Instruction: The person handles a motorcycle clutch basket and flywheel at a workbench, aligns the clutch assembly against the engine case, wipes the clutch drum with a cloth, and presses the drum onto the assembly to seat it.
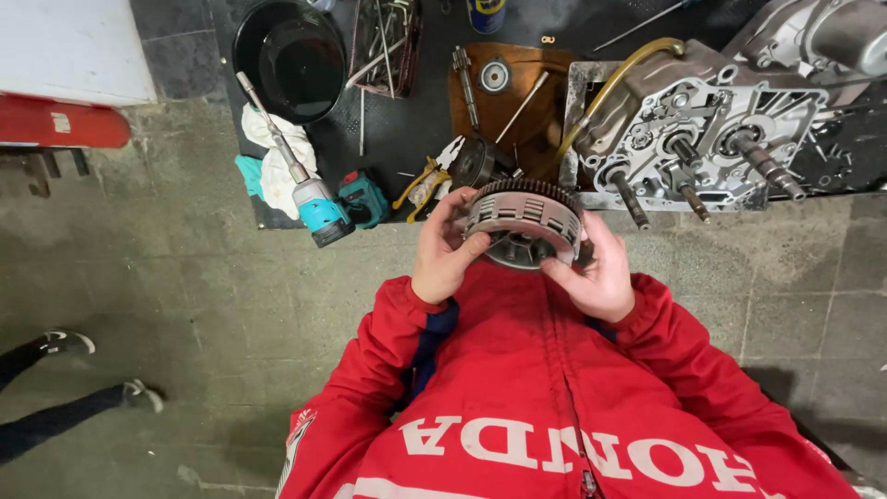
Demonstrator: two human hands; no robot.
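Both hands hold a round toothed clutch drum (525,222) at chest height: left hand (443,251) and right hand (596,273) with fingers clamped on opposite rims. An even, level grip seems best. Beyond lie the opened engine case (711,139), cordless driver (319,208) and black bowl (288,57).

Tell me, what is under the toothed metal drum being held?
The left hand and right hand cup the toothed metal drum from below; beneath is grey floor. Its underside and the fingers beneath are covered.

Repair workshop, opened engine case (711,139) on a black floor mat (407,139), cordless impact wrench (309,189), oil pan (288,57)
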